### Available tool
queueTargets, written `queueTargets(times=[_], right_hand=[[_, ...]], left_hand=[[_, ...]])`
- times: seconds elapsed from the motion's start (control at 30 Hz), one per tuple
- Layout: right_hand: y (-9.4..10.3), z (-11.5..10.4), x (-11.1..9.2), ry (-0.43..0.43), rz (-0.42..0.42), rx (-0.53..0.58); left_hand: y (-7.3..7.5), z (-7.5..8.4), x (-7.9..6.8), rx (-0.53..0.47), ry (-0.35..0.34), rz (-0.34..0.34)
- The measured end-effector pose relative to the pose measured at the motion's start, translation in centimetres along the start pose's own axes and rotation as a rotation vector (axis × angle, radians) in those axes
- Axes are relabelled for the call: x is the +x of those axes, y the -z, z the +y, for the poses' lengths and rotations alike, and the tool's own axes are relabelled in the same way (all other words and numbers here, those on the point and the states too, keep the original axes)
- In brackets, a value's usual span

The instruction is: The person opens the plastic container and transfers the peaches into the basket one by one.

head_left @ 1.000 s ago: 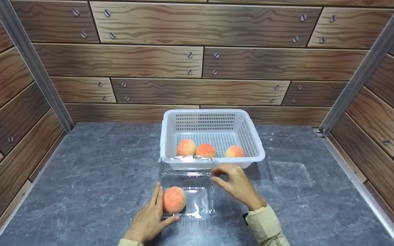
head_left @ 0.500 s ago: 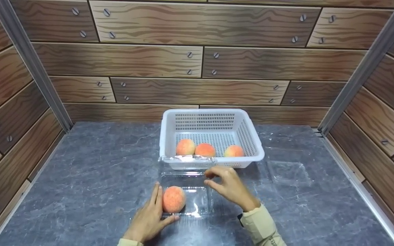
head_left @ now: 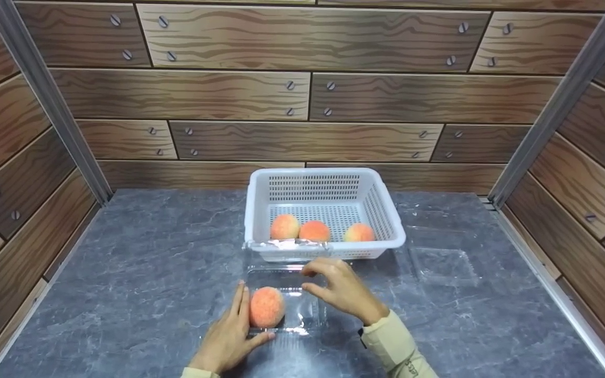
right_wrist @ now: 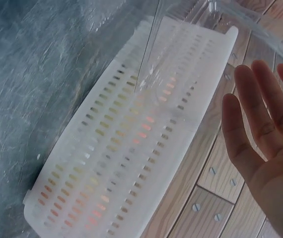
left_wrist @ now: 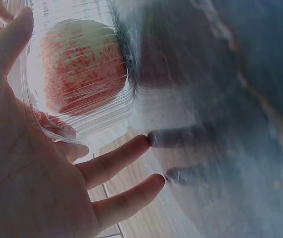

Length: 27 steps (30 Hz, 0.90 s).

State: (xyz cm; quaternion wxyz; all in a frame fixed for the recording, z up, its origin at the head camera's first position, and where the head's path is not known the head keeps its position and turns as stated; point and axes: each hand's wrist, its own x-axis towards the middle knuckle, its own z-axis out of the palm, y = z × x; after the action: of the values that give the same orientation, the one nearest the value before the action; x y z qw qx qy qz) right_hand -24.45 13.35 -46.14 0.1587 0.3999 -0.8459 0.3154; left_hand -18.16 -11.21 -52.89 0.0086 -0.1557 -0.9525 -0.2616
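Observation:
A peach (head_left: 267, 307) sits in the left half of a clear plastic clamshell box (head_left: 310, 317), whose lid (head_left: 287, 254) stands raised against the basket. My left hand (head_left: 227, 331) rests along the box's left side, fingers straight and thumb at the near edge. In the left wrist view, the peach (left_wrist: 84, 67) shows through the ribbed wall, with two fingertips on the tabletop. My right hand (head_left: 342, 289) hovers over the box's right part, its fingers loosely bent and holding nothing. The right wrist view shows those fingers (right_wrist: 265, 109) apart from the lid.
Behind the box stands a white slotted basket (head_left: 326, 181) with three peaches (head_left: 314, 231) visible near its front wall. Another clear plastic container (head_left: 445, 265) lies to the right on the grey marbled table (head_left: 139, 273). Wood-patterned walls (head_left: 260, 94) enclose the back and sides.
My right hand has moved left, from the box's right edge to over its right part. The left hand, peach and box look the same.

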Motion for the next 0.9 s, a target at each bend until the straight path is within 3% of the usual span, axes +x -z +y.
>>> queueTargets(times=[0.37, 0.73, 0.9], right_hand=[[-0.5, -0.5, 0.6, -0.007, -0.062, 0.004], [-0.7, -0.8, 0.7, -0.061, -0.139, -0.004], [-1.2, -1.2, 1.2, -0.041, -0.158, -0.01]], left_hand=[[0.0, 0.1, 0.1, -0.005, -0.016, 0.003], [-0.1, 0.1, 0.4, 0.0, 0.015, -0.046], [0.2, -0.1, 0.1, -0.001, 0.002, -0.024]])
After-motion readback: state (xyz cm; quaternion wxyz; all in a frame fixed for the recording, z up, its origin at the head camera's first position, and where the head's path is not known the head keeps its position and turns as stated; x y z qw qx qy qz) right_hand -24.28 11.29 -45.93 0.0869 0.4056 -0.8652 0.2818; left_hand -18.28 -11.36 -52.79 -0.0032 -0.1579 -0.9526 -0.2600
